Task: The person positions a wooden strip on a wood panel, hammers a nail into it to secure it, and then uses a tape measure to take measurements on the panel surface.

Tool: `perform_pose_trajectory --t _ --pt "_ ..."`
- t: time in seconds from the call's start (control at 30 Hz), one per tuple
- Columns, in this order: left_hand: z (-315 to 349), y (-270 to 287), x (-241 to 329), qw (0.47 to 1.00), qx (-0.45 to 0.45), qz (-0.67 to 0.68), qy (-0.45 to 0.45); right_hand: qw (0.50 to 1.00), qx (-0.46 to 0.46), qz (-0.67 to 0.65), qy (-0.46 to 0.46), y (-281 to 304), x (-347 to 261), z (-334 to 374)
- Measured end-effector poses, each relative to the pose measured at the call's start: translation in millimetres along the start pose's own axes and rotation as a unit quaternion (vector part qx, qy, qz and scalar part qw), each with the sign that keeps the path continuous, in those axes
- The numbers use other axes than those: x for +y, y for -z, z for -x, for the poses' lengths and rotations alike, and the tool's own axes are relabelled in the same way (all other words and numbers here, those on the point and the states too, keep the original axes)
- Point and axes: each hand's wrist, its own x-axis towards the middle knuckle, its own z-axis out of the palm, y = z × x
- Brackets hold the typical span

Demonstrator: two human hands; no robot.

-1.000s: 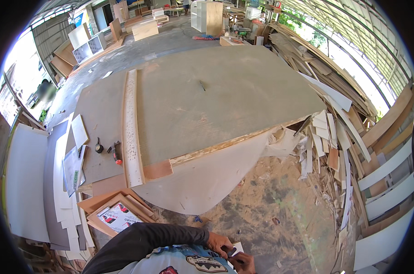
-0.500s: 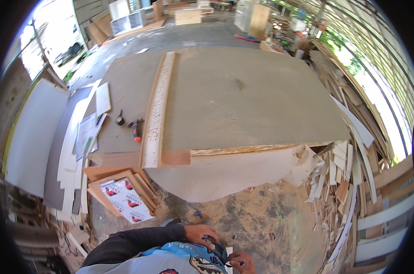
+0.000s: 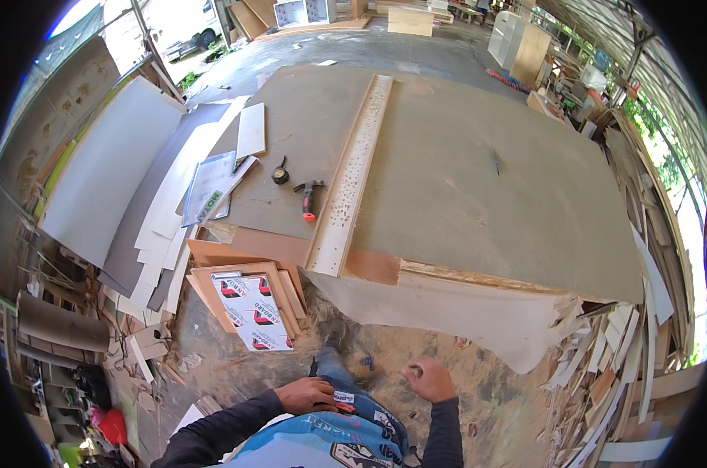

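A wide grey-brown tabletop is filling the middle of the frame, a pale sheet hanging below its near edge. A long, speckled white board is lying across it, near the centre. A stack of panels is sitting at lower left, its top panel repeating red-and-black logos and dark capitals on white. The person's blue shirt is spreading along the bottom centre, carrying white and dark lettering and a badge (folds are bending some of it). A clear folder is lying at upper left, green capitals showing near its lower edge. The left hand is resting on the shirt front at bottom centre, its fingers lying close together; whether they are gripping anything, I cannot tell. The right hand is hovering at lower centre, just right of the shirt, its fingers curling toward the thumb; I cannot tell whether they are pinching something. A red-and-black hammer is lying left of the board, a black tape measure beside it, and a slim dark tool is lying at upper right
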Motion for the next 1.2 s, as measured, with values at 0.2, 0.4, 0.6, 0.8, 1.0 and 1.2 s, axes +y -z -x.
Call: perform_pose_trajectory --t 0.2,0.4,0.6,0.8,1.0,1.2 --pt "-11 26 -45 1.0 -0.002 0.021 0.014 0.998 0.023 -0.065 0.017 -38 -20 -103" --pt "-26 98 -76 0.974 -0.033 0.222 0.03 0.966 0.245 -0.077 -0.04 -98 -3 -198" --pt "-37 153 -130 0.945 -0.082 0.315 0.036 0.916 0.364 -0.071 -0.152 -106 -26 -251" --pt "-40 165 -198 0.91 -0.12 0.395 0.038 0.887 0.367 0.005 -0.28 -110 -37 -281" --pt "-13 192 -207 0.92 -0.052 0.388 0.02 0.872 0.422 -0.101 -0.226 -133 -34 -276" --pt "33 232 -236 0.893 -0.014 0.431 0.126 0.857 0.413 -0.2 -0.235 -128 -5 -265"
